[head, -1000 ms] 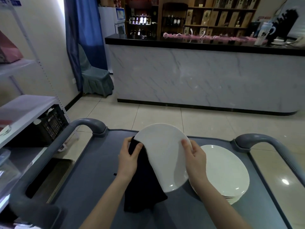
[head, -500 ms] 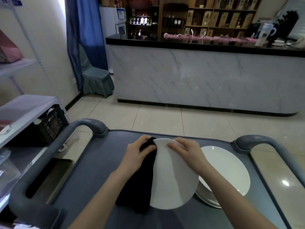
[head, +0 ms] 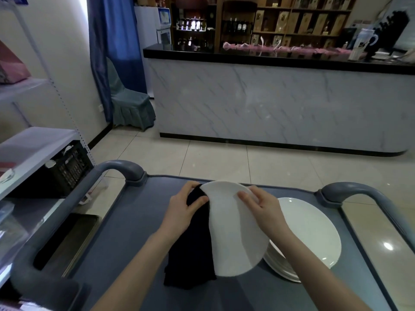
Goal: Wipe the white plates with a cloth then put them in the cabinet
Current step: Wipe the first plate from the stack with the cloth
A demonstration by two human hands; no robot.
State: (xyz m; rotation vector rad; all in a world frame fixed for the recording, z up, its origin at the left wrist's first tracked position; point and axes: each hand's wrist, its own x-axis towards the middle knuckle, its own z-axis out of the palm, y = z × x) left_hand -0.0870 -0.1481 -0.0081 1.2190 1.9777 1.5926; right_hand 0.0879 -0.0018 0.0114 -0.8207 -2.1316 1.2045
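Where the grey cart top (head: pixel 125 232) fills the lower part of the head view, the following items are recorded.

1. White plate (head: pixel 233 239): held tilted over the cart top, with its far edge raised and its plain face towards the camera. Whether its near edge rests on the cart cannot be told.
2. Black cloth (head: pixel 190 254): lies along the plate's left edge and hangs down to the cart top, partly hidden behind the plate.
3. Left hand (head: pixel 182 212): fingers and thumb are curled round the upper end of the black cloth, pressing it against the plate's left rim in a tight hold on the cloth.
4. Right hand (head: pixel 267 212): fingers are bent over the plate's upper right rim with the fingertips on its face. The thumb is hidden. The hand grips the plate.
5. Stack of white plates (head: pixel 310 232): lies flat on the cart top just to the right. The held plate overlaps its left side.

Fittings: curved grey handles at the far left (head: pixel 121 169) and far right (head: pixel 350 189) corners.

Surroundings:
- marble-fronted counter (head: pixel 269 104) with a black top, across the tiled floor
- covered chair (head: pixel 130 106) beside a blue curtain (head: pixel 112 41)
- white shelving (head: pixel 33 144) at the left, with a black crate (head: pixel 67 169) beneath it
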